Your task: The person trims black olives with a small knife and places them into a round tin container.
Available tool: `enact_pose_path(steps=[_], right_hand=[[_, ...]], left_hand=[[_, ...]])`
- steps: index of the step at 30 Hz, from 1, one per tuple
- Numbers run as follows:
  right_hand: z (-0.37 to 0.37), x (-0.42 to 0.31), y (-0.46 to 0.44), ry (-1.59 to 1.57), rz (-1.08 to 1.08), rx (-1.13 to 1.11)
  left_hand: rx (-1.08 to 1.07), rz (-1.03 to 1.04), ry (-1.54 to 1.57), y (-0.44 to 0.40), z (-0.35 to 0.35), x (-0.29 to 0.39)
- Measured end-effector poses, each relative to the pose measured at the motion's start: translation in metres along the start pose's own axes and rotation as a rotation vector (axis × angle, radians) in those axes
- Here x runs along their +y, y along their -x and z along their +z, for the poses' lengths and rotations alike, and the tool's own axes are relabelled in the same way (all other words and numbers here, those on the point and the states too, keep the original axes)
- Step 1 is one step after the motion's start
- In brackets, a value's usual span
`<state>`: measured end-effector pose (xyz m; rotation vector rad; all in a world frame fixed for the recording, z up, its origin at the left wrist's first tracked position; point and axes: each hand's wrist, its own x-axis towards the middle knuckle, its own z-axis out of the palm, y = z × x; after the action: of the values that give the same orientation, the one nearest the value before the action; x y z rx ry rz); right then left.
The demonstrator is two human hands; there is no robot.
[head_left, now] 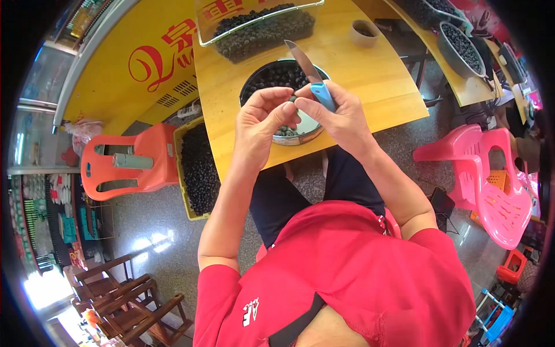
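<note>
My right hand (342,113) holds a knife (304,62), its blue handle between the fingers and the blade pointing up and away. The right thumb meets the fingertips of my left hand (257,118), which pinches a small greenish round piece (293,99). Its exact kind is too small to tell. Both hands are above the near part of a round metal bowl (300,139). Many small dark rounded pieces (276,77) fill the bowl's far side, and a few greyish-green pieces (284,132) lie near its front.
A clear bin (263,36) of dark pieces and a small cup (364,33) stand on the yellow table (381,87). A yellow crate (191,214) sits on the floor beside an orange chair (130,162). Pink chairs (485,179) stand at the right, below another bowl (461,49).
</note>
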<state>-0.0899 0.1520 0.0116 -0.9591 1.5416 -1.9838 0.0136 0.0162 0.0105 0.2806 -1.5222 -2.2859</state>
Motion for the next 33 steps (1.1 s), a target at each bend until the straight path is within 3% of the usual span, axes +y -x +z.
enact_pose_path(steps=[4, 7, 11, 19, 23, 29, 33], right_hand=[[0.001, -0.004, -0.003, -0.078, 0.073, -0.046], [0.001, -0.003, -0.003, -0.117, 0.108, -0.081], [0.0, -0.016, -0.002, -0.078, 0.181, -0.086], [0.0, -0.008, -0.002, -0.048, 0.131, -0.092], [0.001, -0.009, -0.002, -0.004, 0.142, -0.071], [-0.003, 0.008, 0.003, 0.666, -0.486, 0.022], [-0.004, 0.01, 0.008, 0.762, -0.494, 0.017]], left_hand=[[0.035, 0.143, -0.246, 0.008, 0.002, 0.0], [0.048, 0.198, -0.265, 0.011, 0.004, -0.002], [0.073, 0.157, -0.246, 0.013, 0.004, -0.001], [0.089, 0.073, -0.238, 0.016, 0.006, -0.001], [0.111, 0.057, -0.077, 0.015, 0.004, -0.01], [0.101, 0.11, 0.082, 0.017, 0.008, -0.011], [0.084, 0.143, 0.089, 0.017, 0.012, -0.011]])
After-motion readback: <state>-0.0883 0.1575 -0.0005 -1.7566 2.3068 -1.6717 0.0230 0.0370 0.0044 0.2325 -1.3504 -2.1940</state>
